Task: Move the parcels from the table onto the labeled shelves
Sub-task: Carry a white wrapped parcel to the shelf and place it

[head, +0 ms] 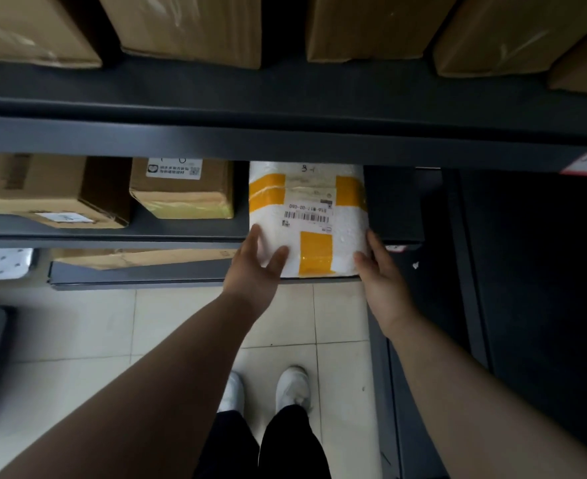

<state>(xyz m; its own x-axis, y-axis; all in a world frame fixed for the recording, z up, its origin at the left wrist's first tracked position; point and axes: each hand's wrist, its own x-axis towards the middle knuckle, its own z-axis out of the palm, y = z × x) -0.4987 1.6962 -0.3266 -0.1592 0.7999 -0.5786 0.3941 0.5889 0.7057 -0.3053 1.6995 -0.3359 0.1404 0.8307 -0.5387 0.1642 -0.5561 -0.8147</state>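
White foam-wrapped parcel (pixel 309 216) with yellow tape strips lying partly on the dark grey metal shelf (pixel 181 233), near end overhanging, just right of a brown cardboard box (pixel 185 191). Left hand (pixel 256 271) spread flat against its near-left corner; right hand (pixel 378 271) straight-fingered along its right edge.

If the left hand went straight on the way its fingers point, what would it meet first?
The left hand would meet the white plastic-wrapped parcel with yellow tape, which its fingers seem to touch now.

Left hand (pixel 257 271) and right hand (pixel 380 276) are pointing toward 12 o'clock, wrists straight, fingers lying nearly straight, palms facing each other.
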